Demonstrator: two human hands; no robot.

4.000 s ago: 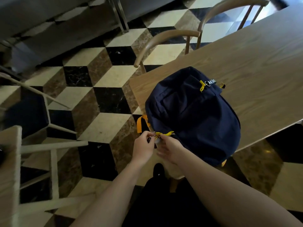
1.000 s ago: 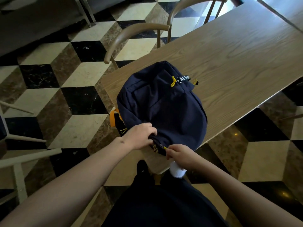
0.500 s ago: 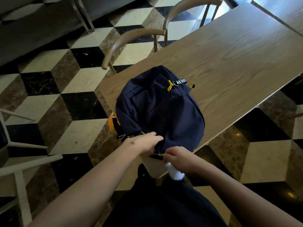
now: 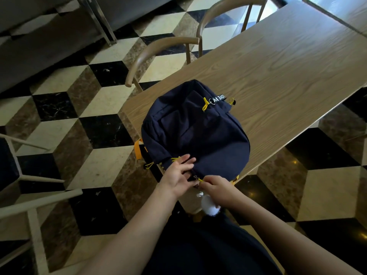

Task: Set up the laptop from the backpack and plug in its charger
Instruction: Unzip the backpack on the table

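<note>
head view: the navy backpack [image 4: 195, 133] lies flat at the near corner of the wooden table [image 4: 278, 62], its near end overhanging the edge. left hand [image 4: 176, 176] rests on the fabric beside the zip, fingers fairly straight, bracing rather than gripping. right hand [image 4: 217, 187] pinches the yellow zipper pull [image 4: 200, 180]. to unzip cleanly, i'd judge the left should hold the cloth taut while the right draws the pull along the seam. the bag's long axis runs from the person's body away across the table, zipped end nearest.
</note>
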